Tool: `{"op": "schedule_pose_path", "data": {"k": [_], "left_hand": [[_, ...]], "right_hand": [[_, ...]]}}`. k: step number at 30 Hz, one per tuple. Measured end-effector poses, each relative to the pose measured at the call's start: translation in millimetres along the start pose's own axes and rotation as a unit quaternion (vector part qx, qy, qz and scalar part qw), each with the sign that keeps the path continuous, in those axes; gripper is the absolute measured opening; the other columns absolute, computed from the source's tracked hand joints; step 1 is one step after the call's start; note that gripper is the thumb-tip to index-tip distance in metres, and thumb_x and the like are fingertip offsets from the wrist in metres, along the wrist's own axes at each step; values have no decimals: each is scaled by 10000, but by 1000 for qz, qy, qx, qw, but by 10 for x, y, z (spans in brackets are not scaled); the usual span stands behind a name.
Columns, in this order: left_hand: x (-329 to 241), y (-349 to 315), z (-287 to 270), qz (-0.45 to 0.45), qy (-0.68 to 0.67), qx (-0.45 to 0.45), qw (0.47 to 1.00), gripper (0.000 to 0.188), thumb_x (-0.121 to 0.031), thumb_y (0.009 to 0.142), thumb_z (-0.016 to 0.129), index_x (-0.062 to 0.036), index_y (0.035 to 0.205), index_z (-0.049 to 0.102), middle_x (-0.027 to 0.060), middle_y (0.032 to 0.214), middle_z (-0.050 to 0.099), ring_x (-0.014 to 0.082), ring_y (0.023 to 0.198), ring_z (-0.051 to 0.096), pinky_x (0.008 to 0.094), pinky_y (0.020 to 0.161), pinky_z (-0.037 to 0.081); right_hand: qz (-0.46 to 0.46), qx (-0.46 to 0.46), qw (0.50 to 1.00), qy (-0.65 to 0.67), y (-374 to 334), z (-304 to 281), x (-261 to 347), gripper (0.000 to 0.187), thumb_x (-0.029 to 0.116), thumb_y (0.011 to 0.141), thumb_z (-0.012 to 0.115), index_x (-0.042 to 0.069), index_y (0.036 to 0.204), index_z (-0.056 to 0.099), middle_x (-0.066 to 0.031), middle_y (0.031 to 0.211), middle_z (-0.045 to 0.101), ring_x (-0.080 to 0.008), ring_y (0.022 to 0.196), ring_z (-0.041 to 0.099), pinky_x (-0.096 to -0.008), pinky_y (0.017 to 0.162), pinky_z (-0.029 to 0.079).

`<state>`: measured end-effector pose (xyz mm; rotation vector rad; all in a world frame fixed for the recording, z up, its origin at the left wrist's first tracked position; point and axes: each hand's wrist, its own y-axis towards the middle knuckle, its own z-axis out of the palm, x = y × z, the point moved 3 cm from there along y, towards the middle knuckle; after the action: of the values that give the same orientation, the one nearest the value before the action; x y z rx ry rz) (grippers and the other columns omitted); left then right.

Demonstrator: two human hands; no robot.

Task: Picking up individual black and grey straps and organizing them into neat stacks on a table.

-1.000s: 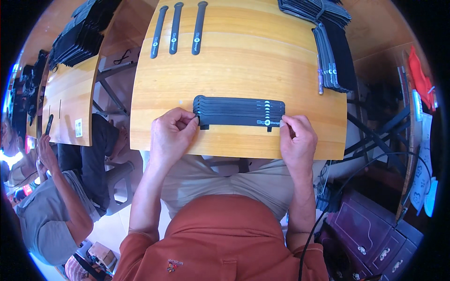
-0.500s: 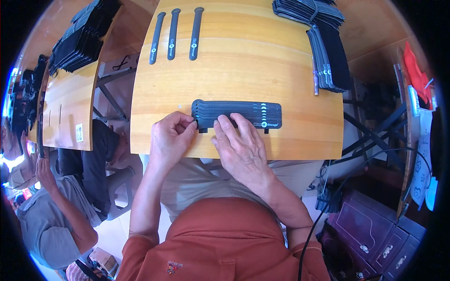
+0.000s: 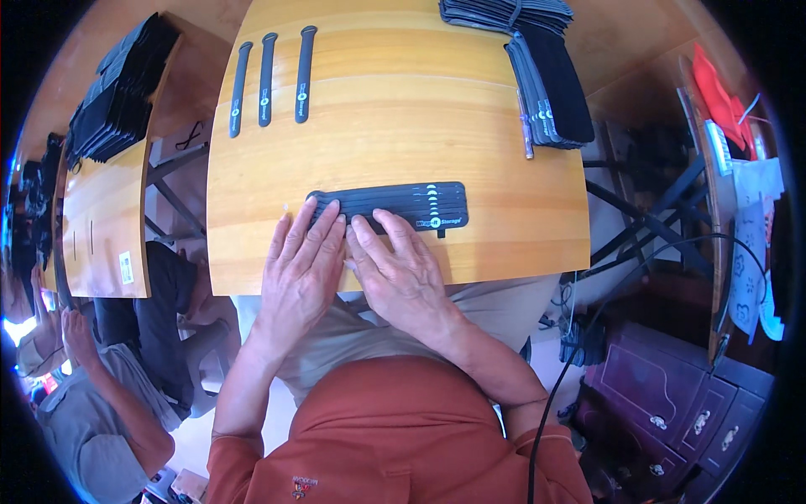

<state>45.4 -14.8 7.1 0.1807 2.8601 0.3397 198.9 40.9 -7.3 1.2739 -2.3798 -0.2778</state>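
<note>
A fanned row of dark grey straps [image 3: 393,202] lies in front of me near the table's front edge, each strap overlapping the one before it, with pale marks toward the right end. My left hand [image 3: 300,262] rests on the left end of these straps, fingers stretched out and flat. Close beside it, my right hand [image 3: 401,259] has its fingers spread on the near edge of the straps, around their middle. Neither hand grips anything. The fingers partly hide the straps' near left corner. A small dark tab [image 3: 442,234] pokes out below the right end.
Three single straps [image 3: 266,80] lie apart at the table's far left. At the far right are a tied strap bundle [image 3: 508,15], another strap stack [image 3: 554,88] and a pen [image 3: 526,134]. Another person [image 3: 109,412] sits left, by a table [image 3: 105,227]. A black cable [image 3: 579,378] hangs at right.
My left hand has gone from pinching at the straps' left end to lying flat on them. My right hand stays on the near edge, closer to the left hand. The whole view has shifted.
</note>
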Motion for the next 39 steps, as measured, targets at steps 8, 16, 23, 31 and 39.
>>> {"op": "schedule_pose_path", "data": {"k": [8,16,23,31,39], "left_hand": [[200,-76,21,30,6,112,993,679,-443,982,665,-46,1520,546,113,1628,478,298,1560,368,497,1294,233],[432,-125,-108,55,9,137,989,690,-502,993,634,-88,1537,537,83,1632,482,277,1562,366,489,1296,228],[528,-212,-132,65,-9,124,990,689,-505,1003,619,-86,1542,528,72,1657,446,256,1568,351,491,1295,233],[513,-220,-156,61,-27,107,992,644,-471,1014,618,-66,1511,558,77,1655,444,266,1559,356,505,1287,242],[545,-203,-146,47,-92,102,989,673,-476,973,670,-63,1495,574,98,1620,490,279,1541,383,504,1280,237]], "right_hand": [[80,-8,997,-3,-343,-205,-397,401,215,953,736,1,1291,706,-144,1435,629,-340,1418,529,-477,1176,444],[121,3,992,-36,-498,-402,-569,373,172,947,744,-15,1268,707,-183,1386,674,-360,1374,580,-450,1157,475],[76,-14,993,-91,-273,-518,-535,306,176,904,786,-3,1147,739,-133,1261,725,-330,1180,671,-441,1022,539],[56,-52,997,-11,921,-331,-337,263,184,902,765,11,1098,732,-113,1155,735,-309,1137,664,-425,983,545],[-17,-36,999,17,1633,582,-566,316,175,946,692,15,1217,714,-129,1264,721,-322,1217,631,-445,1022,538]]}}
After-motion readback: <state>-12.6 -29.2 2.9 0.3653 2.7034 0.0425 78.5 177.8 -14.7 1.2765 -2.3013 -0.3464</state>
